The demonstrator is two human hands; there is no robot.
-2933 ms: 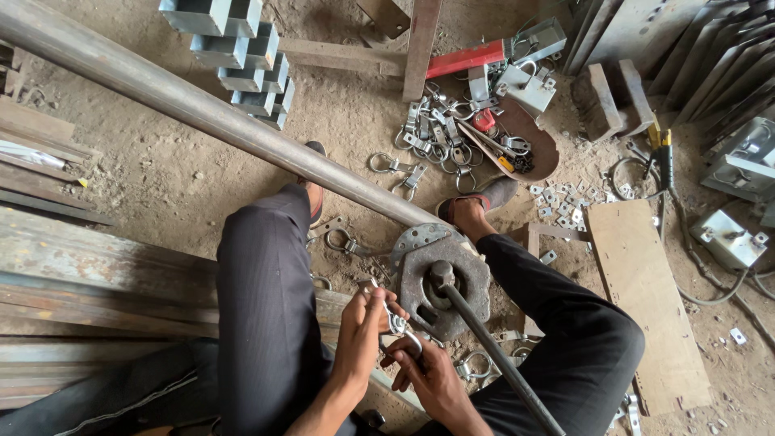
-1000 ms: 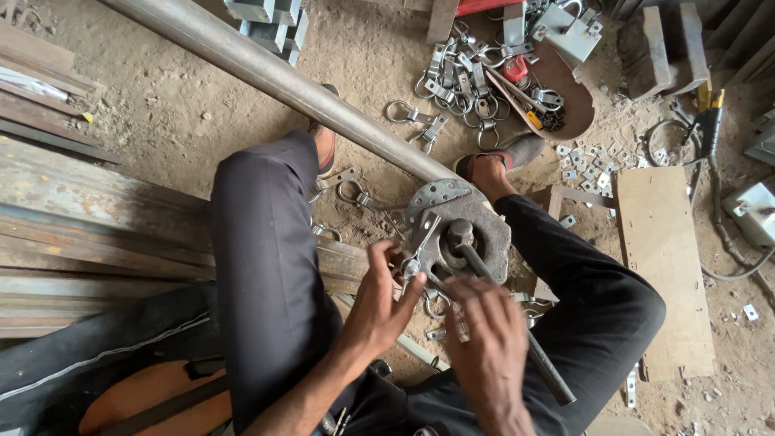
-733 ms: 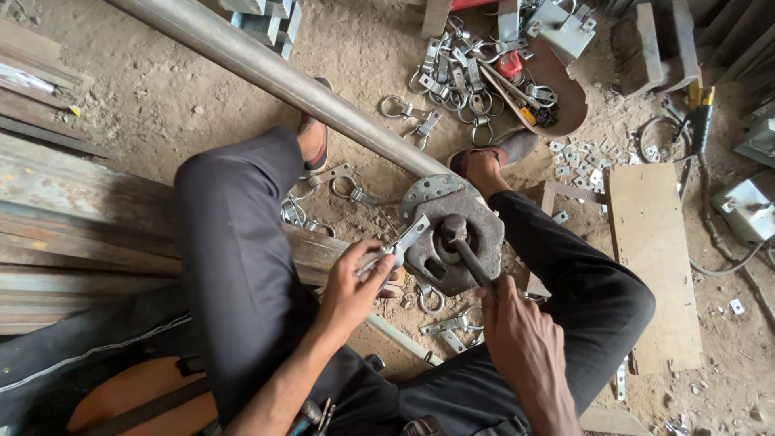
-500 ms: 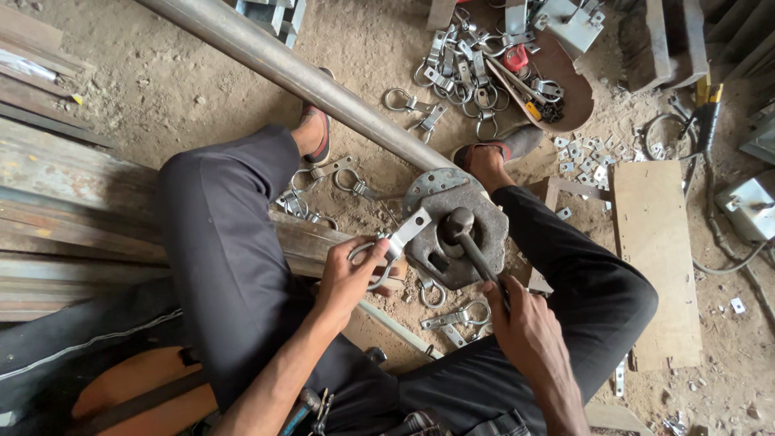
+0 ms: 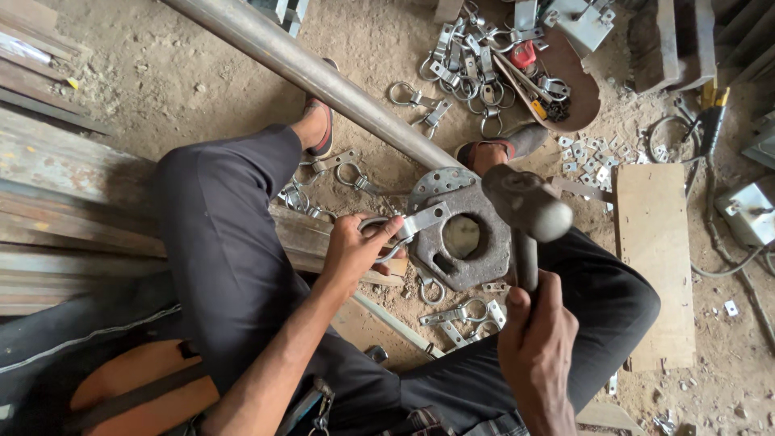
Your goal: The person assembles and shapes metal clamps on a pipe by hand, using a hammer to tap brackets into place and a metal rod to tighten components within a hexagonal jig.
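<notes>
Fingers (image 5: 379, 234) of the left hand (image 5: 351, 250) pinch a metal clamp strap (image 5: 416, 222), its flat tail lying lengthwise toward the holed iron block (image 5: 460, 238) and resting on that block's left edge. Right hand (image 5: 537, 343) is clenched around a hammer (image 5: 525, 214), head raised above the block. Block sits on the dusty dirt floor (image 5: 161, 73), a long steel pipe (image 5: 323, 81) behind it.

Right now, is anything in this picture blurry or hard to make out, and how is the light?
Head view: soft, even daylight, no harsh glare; the hammer raised in the right hand looks blurred and large, being close to the camera; the left hand and the metal clamp it holds on the iron block are sharp; the long pipe shows a mild sheen.
</notes>
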